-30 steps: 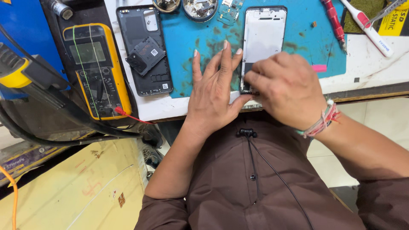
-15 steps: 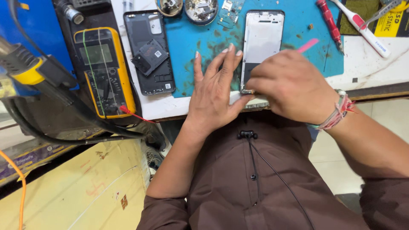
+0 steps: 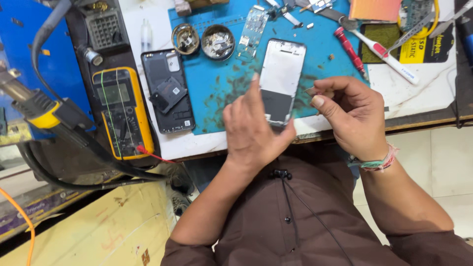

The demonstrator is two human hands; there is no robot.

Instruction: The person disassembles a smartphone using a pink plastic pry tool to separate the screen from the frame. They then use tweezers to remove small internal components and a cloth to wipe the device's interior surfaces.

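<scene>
A silver-white phone frame (image 3: pixel 282 69) lies face up on a stained blue work mat (image 3: pixel 221 88). My left hand (image 3: pixel 253 130) grips its lower end, fingers along the left edge and thumb under the bottom corner. My right hand (image 3: pixel 352 116) is lifted just right of the phone. Its thumb and forefinger pinch a small thin pinkish piece (image 3: pixel 314 91) close to the phone's right edge. My brown sleeves and shirt fill the lower part of the view.
A black phone back cover (image 3: pixel 167 91) and a yellow multimeter (image 3: pixel 120 111) lie to the left. Two round metal dishes (image 3: pixel 202 39), a small circuit board (image 3: pixel 253 24), a red screwdriver (image 3: pixel 348 45) and a white toothbrush (image 3: pixel 389 56) sit behind. A yellow-and-black hot-air handle (image 3: pixel 39 111) hangs at left.
My right hand has lifted off the phone's lower end and moved right, now pinching a small piece. My left hand has shifted from lying flat beside the phone to gripping its bottom.
</scene>
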